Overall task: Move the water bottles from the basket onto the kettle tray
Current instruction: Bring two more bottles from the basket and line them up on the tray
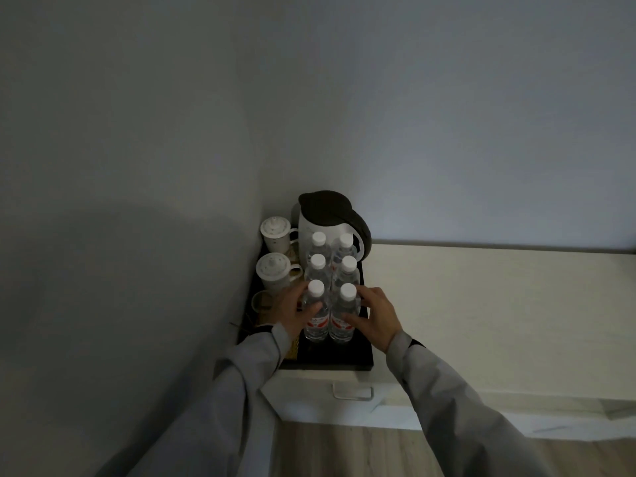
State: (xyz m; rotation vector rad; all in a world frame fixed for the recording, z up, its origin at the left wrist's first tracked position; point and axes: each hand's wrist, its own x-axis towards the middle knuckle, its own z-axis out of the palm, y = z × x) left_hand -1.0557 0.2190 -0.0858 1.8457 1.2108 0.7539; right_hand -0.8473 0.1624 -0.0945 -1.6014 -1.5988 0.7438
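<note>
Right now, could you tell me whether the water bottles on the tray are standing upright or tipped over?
Upright: all six water bottles stand in two rows on the black tray, white caps up, with the left hand and right hand on the front pair.

we cannot read the red labels on the nearest water bottles [316, 313]; they are blurred in dim light. the far bottles hide the kettle [327, 223] front. the left hand [292, 313] and sleeve [241, 390] cover the tray [330, 361] at its near left, where small items stay unclear.
</note>
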